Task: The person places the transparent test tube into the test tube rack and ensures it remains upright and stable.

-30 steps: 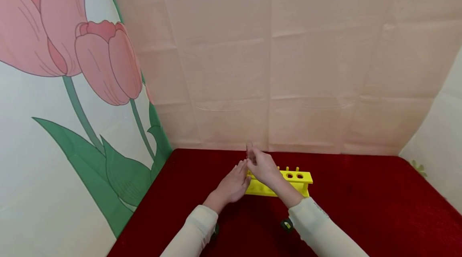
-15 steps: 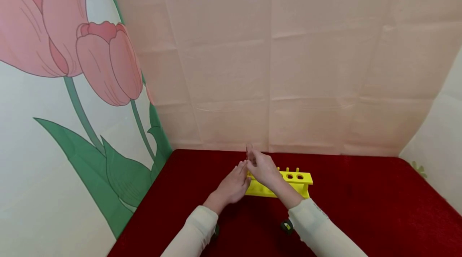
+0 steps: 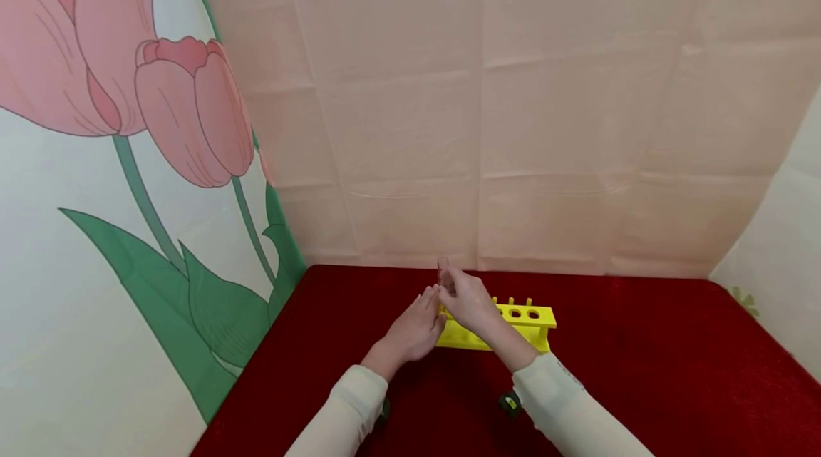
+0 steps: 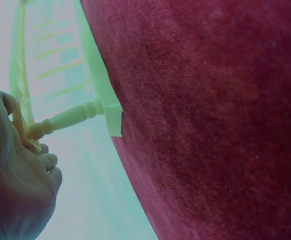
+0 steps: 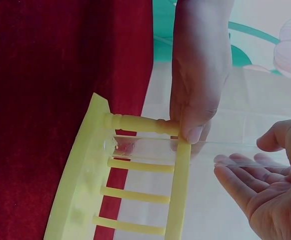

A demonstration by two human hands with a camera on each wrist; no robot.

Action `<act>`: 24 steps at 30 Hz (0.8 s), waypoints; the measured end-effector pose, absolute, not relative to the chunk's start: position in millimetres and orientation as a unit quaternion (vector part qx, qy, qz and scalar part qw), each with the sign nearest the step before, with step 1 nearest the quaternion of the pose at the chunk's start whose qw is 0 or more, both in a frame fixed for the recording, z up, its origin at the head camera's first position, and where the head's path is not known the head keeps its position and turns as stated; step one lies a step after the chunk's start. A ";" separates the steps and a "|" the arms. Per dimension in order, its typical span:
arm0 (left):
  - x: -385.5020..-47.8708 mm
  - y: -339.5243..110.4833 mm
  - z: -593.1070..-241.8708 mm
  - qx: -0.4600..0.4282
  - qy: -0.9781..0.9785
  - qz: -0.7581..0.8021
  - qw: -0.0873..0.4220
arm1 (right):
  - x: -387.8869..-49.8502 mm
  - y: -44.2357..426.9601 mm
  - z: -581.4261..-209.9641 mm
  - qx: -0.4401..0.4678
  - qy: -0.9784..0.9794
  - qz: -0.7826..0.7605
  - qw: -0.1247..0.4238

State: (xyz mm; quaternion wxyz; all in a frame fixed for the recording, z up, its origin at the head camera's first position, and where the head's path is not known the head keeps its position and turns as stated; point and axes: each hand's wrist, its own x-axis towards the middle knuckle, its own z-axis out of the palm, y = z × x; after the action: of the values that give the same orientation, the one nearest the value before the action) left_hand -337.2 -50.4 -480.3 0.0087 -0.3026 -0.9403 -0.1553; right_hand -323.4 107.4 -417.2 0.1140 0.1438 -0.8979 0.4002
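A yellow test tube rack [image 3: 541, 316] stands on the dark red cloth, partly hidden behind my right arm in the head view. My left hand [image 3: 413, 327] grips the left end of its top plate; the left wrist view shows fingers on both faces of that plate. A clear test tube [image 5: 145, 148] stands in the end hole of the rack, its lower end at the base, with small drops or bubbles inside near the bottom. My right hand [image 5: 270, 182] holds the tube's upper part between thumb and fingers. The tube's top shows above the hand in the head view.
Red cloth [image 3: 641, 357] covers the table, which ends at a beige sheet [image 3: 545, 122] behind. A tulip-printed sheet [image 3: 192, 108] hangs on the left. Several yellow pegs [image 3: 529, 302] rise from the rack's back edge. A small dark object [image 3: 510, 402] shows beside the right sleeve.
The tube's top appears slightly lower above my right hand. Both hands stay almost where they were, and the rack has not moved.
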 end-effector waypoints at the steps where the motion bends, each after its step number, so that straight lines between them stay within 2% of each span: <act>1: -336.9 -50.3 -480.0 -0.303 -0.940 -0.155 0.009 | -323.4 107.5 -417.4 0.144 -0.898 0.401 0.113; 24: -336.2 -50.1 -478.1 -0.301 -0.940 -0.161 0.006 | -322.7 107.6 -420.9 0.145 -0.900 0.395 0.114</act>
State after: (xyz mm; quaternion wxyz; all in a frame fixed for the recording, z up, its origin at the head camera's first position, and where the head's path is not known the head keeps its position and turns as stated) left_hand -336.2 -50.1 -478.1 0.0064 -0.3006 -0.9401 -0.1607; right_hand -322.7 107.6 -420.9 0.1136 0.1450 -0.9001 0.3948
